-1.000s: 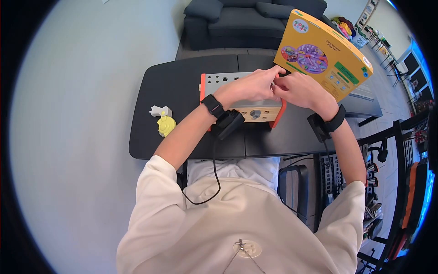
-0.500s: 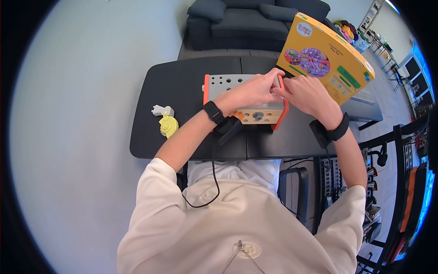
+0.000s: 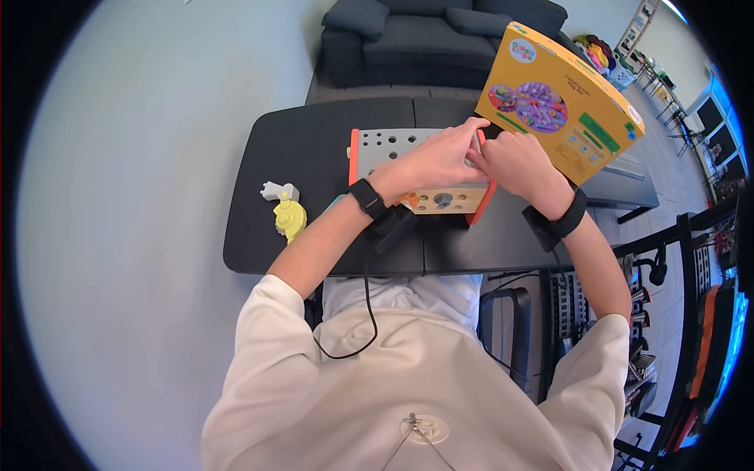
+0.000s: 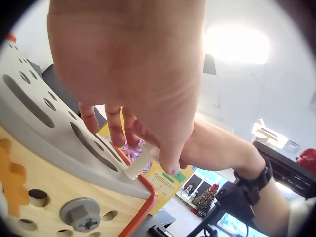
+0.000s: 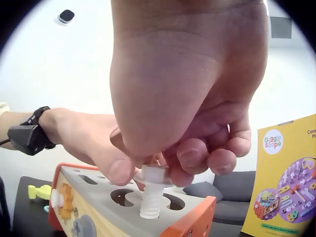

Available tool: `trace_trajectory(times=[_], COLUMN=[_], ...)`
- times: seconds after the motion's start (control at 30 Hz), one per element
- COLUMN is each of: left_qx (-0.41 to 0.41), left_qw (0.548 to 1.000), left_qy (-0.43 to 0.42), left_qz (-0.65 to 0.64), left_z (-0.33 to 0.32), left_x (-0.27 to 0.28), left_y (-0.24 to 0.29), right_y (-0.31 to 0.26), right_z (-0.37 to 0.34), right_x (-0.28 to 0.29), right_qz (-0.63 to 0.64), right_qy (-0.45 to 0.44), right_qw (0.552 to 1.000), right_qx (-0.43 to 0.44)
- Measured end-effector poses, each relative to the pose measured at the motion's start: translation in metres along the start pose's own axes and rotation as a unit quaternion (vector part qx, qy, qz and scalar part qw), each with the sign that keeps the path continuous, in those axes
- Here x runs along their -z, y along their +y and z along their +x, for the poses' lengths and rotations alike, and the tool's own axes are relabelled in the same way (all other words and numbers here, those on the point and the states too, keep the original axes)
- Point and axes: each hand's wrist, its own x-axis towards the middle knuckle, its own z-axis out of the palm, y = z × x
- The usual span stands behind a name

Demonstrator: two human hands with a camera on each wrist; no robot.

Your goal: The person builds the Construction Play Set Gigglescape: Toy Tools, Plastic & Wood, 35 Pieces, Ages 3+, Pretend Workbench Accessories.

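A white threaded toy bolt (image 5: 150,200) stands nearly upright over the grey top of a toy workbench (image 3: 369,162), close to its right orange end panel. My right hand (image 3: 518,163) pinches the bolt's upper end from above, fingers curled. From the other side, the thumb and fingertips of my left hand (image 3: 440,157) close around the same upper part. In the left wrist view the bolt (image 4: 139,164) slants below the left thumb, its lower end at the grey top near the edge. The fingers hide the bolt's head.
A yellow play-set box (image 3: 561,98) stands upright behind the workbench's right side. Left on the black table (image 3: 275,141) lies a yellow and white toy piece (image 3: 289,216). A grey bolt (image 4: 81,215) and an orange gear (image 4: 14,173) sit on the wooden front. A sofa (image 3: 424,47) stands beyond.
My right hand's fingers shift and curl again beside the left hand, and the right wrist turns slightly inward. The left hand stays nearly in place; the workbench keeps its position.
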Motion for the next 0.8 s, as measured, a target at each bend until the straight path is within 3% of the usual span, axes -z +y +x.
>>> trace_trajectory(times=[0.03, 0.1, 0.13, 0.2, 0.3, 0.37, 0.43, 0.47, 0.53, 0.63, 0.67, 0.73, 0.8], left_qx=[-0.001, 0.007, 0.007, -0.025, 0.024, 0.004, -0.016, 0.001, 0.017, 0.047, 0.037, 0.027, -0.022], left_qw=[1.0, 1.0, 1.0, 0.995, 0.997, 0.998, 0.998, 1.0, 1.0, 0.997, 0.998, 0.998, 0.995], left_qy=[0.002, 0.005, 0.006, -0.027, -0.049, -0.041, -0.032, -0.022, -0.012, -0.019, -0.013, -0.007, -0.053], left_qz=[0.002, 0.01, 0.009, -0.089, -0.049, -0.054, -0.058, -0.019, 0.019, 0.054, 0.053, 0.049, -0.082], left_z=[0.001, 0.001, 0.002, 0.001, -0.004, -0.003, -0.003, -0.004, -0.005, -0.002, -0.001, 0.001, 0.005], left_x=[0.0, 0.0, 0.0, 0.002, 0.013, 0.007, 0.005, 0.003, 0.002, 0.005, 0.005, 0.004, 0.004], left_y=[0.001, -0.001, -0.004, -0.011, 0.004, -0.007, -0.007, -0.001, 0.009, 0.016, 0.013, 0.003, -0.009], right_y=[-0.001, -0.009, -0.008, -0.003, 0.007, 0.007, -0.001, -0.004, -0.009, -0.015, -0.013, -0.005, 0.003], right_z=[0.002, 0.002, -0.001, -0.01, -0.011, -0.01, -0.006, 0.0, 0.012, 0.011, 0.005, -0.01, -0.012], right_x=[0.006, 0.024, 0.028, 0.032, 0.031, 0.031, 0.033, 0.034, 0.037, 0.044, 0.039, 0.026, 0.024], right_qz=[-0.002, 0.003, 0.003, 0.122, 0.165, 0.166, 0.215, 0.215, 0.004, -0.009, -0.009, 0.133, 0.165], right_qy=[0.002, -0.167, -0.167, 0.043, -0.014, -0.036, -0.085, -0.084, -0.274, -0.289, -0.289, -0.021, -0.019], right_qw=[1.0, 0.983, 0.983, 0.991, 0.984, 0.982, 0.973, 0.973, 0.959, 0.954, 0.955, 0.99, 0.986], right_qx=[0.001, -0.081, -0.079, 0.016, 0.066, 0.079, -0.013, -0.011, -0.079, -0.074, -0.071, -0.036, 0.006])
